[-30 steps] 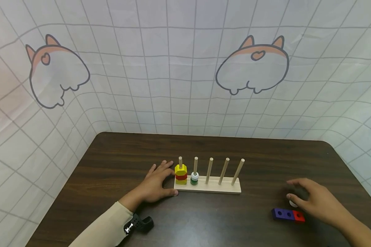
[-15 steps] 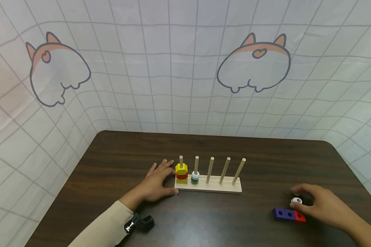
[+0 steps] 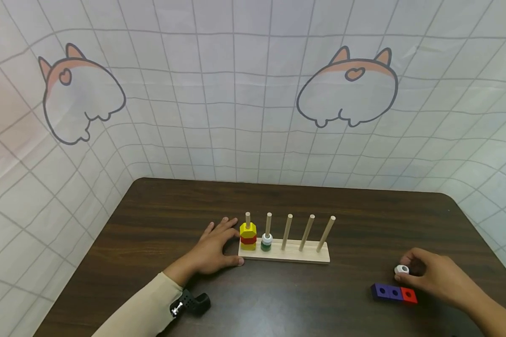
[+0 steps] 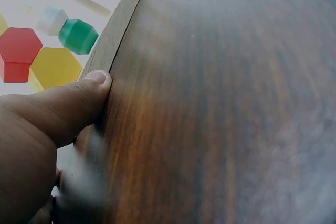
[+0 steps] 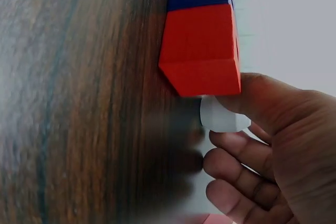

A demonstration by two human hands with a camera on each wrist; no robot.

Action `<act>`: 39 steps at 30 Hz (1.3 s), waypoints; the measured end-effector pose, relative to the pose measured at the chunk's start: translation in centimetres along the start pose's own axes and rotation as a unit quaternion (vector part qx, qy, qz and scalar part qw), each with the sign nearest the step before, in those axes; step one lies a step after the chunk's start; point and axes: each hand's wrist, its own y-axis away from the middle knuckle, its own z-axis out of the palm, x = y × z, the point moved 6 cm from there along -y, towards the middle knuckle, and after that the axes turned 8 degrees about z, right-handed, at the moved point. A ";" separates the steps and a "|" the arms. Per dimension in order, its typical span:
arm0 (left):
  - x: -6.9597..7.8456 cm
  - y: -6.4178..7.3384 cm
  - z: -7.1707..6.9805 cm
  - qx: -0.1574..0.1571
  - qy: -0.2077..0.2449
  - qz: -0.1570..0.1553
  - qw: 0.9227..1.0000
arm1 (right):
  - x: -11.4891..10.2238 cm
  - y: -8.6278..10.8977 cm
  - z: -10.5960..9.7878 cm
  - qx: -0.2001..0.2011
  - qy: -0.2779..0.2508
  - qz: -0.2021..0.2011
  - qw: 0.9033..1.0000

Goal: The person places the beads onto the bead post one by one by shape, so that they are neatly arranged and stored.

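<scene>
A wooden peg board (image 3: 297,252) with several upright pegs stands mid-table. Its leftmost peg bears yellow and red hexagonal beads (image 3: 248,236); the second carries a white bead over a green one (image 3: 266,242). At the board's left end rests my left hand (image 3: 211,250), fingers spread, with the thumb (image 4: 97,85) against the front edge. Off to the right, my right hand (image 3: 436,276) pinches a white bead (image 3: 402,269) between thumb and fingers, its hole facing up. In the right wrist view this white bead (image 5: 223,115) appears just past the red block, low over the table.
Two purple blocks (image 3: 387,292) and a red block (image 3: 409,295) lie in a row right in front of the right hand. A black band (image 3: 189,304) circles the left wrist. Behind the dark wooden table (image 3: 185,196) hangs a white gridded cloth (image 3: 253,93).
The right hand has taken hold of the white bead, turned its hole upward and shifted it slightly away from me. The left hand and peg board have stayed in place.
</scene>
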 end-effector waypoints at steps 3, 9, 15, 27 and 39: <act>0.0 0.0 0.0 0.001 0.001 -0.001 1.000 | -0.4 0.0 0.0 0.016 -0.010 -0.006 1.000; -0.1 0.0 0.1 0.001 0.001 0.000 1.000 | -1.8 -0.1 -0.3 0.082 -0.038 -0.034 0.995; -0.1 -0.1 0.1 0.001 0.000 0.001 1.000 | -3.9 -0.5 -1.0 0.125 -0.083 -0.041 0.988; 0.1 -0.1 0.0 0.001 0.005 0.004 1.000 | -8.8 -1.1 -3.0 0.147 -0.163 -0.065 0.974; 0.0 0.1 -0.1 0.002 0.004 0.000 1.000 | -13.2 -0.7 -6.0 0.182 -0.164 -0.103 0.964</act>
